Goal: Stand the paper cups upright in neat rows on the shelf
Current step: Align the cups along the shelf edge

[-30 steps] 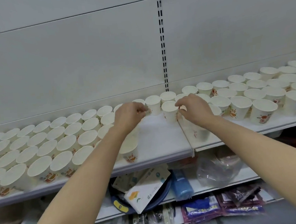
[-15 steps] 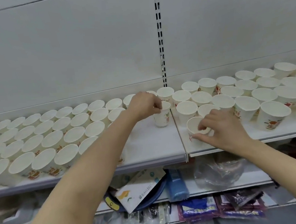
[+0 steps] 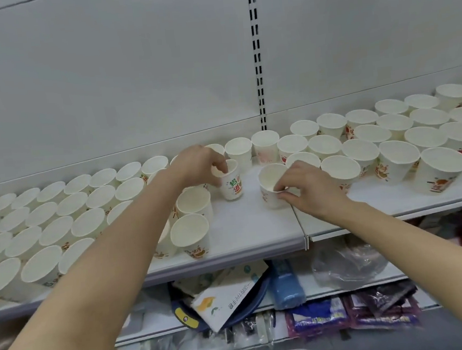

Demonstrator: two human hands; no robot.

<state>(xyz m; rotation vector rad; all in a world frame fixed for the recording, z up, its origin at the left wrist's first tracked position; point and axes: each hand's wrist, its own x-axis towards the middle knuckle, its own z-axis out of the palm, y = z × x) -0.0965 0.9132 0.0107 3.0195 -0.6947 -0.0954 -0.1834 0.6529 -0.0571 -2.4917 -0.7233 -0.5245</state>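
Across the back, a pale grey shelving panel (image 3: pixel 103 88) with a slotted upright (image 3: pixel 257 59) running down it; below that, a white shelf (image 3: pixel 246 229) in two sections meeting at a seam right of centre; on the left section, upright paper cups (image 3: pixel 59 216) in close rows, on the right section more upright paper cups (image 3: pixel 390 142) in looser rows, with a bare patch of shelf between the two groups; underneath, a lower shelf (image 3: pixel 375 282) crowded with a white printed carton (image 3: pixel 230 296), a blue roll (image 3: pixel 285 285), crumpled clear plastic (image 3: pixel 348 262) and dark printed packets (image 3: pixel 350 315); reaching in from below, two bare forearms; left hand (image 3: pixel 195 164) curled over the rim of a printed cup (image 3: pixel 232 184), fingers hooked inside its mouth, the cup upright on the bare patch just right of the left rows; right hand (image 3: pixel 307 192) pinching the near rim of a second cup (image 3: pixel 272 187) between thumb and fingertips, that cup upright just left of the seam; the two held cups near each other but apart.
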